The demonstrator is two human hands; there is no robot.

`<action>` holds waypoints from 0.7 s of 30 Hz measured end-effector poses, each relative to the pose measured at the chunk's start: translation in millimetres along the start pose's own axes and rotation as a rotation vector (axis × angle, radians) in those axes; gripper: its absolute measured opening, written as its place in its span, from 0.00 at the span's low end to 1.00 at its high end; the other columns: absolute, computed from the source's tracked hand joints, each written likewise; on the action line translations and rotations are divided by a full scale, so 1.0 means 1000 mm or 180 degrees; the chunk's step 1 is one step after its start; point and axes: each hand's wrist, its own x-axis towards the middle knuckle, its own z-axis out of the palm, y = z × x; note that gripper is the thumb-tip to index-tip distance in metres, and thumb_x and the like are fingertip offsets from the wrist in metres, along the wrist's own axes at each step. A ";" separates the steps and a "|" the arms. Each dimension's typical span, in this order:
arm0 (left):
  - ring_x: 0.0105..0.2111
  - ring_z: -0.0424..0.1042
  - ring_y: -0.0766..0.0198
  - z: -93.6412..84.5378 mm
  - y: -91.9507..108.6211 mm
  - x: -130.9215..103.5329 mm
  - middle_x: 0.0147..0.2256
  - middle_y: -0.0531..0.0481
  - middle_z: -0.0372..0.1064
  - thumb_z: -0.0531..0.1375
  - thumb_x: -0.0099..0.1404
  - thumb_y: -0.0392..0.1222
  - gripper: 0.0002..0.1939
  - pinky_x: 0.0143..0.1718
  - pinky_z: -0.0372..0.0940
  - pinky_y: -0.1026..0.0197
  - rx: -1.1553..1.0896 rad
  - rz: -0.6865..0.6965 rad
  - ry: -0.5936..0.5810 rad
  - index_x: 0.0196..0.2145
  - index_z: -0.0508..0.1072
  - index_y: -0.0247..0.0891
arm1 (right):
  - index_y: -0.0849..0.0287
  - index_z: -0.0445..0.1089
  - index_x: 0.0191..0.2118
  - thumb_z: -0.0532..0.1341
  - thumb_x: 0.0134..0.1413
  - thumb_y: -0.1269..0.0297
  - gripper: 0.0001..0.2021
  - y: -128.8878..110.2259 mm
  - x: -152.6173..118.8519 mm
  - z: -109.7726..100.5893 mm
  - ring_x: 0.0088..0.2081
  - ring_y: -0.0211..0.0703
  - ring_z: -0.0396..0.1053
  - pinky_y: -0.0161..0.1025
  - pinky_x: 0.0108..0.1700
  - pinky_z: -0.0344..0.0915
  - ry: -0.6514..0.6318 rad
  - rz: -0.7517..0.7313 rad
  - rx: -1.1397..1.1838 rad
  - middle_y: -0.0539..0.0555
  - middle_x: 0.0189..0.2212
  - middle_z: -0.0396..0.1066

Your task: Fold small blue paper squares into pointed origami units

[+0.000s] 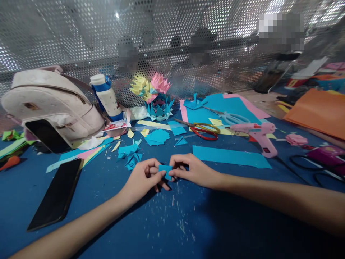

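A small blue piece of paper [165, 170] is held just above the table between my two hands. My left hand [144, 175] pinches its left side between thumb and fingers. On its right edge, my right hand [190, 168] pinches with thumb and forefinger. Behind my left hand lie several folded blue paper pieces [130, 155], and a stack of blue paper pieces [157, 137] sits farther back. A long blue paper strip [231, 157] lies flat behind my right hand.
Farther back are red-and-yellow scissors [206, 131], a pink glue gun [257, 133] and folded paper flowers [159, 104]. At left stand a backpack [54, 100], a bottle [105, 95] and two phones, one lying flat [58, 196]. Orange paper [318, 111] is at right.
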 end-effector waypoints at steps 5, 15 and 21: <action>0.28 0.80 0.57 0.001 -0.002 -0.001 0.25 0.49 0.75 0.64 0.62 0.57 0.21 0.21 0.65 0.67 0.0054 -0.0015 0.0041 0.32 0.62 0.38 | 0.60 0.66 0.27 0.65 0.57 0.55 0.15 0.004 0.001 0.000 0.24 0.33 0.63 0.32 0.27 0.57 0.0049 -0.0053 -0.0156 0.48 0.22 0.70; 0.28 0.80 0.58 0.001 -0.002 0.000 0.25 0.51 0.74 0.64 0.63 0.53 0.19 0.21 0.64 0.68 0.0197 -0.0075 0.0029 0.31 0.61 0.39 | 0.60 0.65 0.27 0.58 0.64 0.52 0.18 0.003 -0.001 -0.002 0.24 0.34 0.62 0.32 0.28 0.55 -0.0107 -0.0182 -0.0353 0.48 0.21 0.66; 0.26 0.78 0.61 0.000 0.001 0.002 0.26 0.48 0.75 0.63 0.62 0.51 0.16 0.21 0.63 0.69 0.0297 -0.0097 -0.0156 0.30 0.65 0.37 | 0.60 0.61 0.26 0.54 0.66 0.51 0.21 0.006 -0.001 -0.001 0.25 0.34 0.57 0.33 0.28 0.50 -0.0031 -0.0373 -0.0765 0.47 0.22 0.62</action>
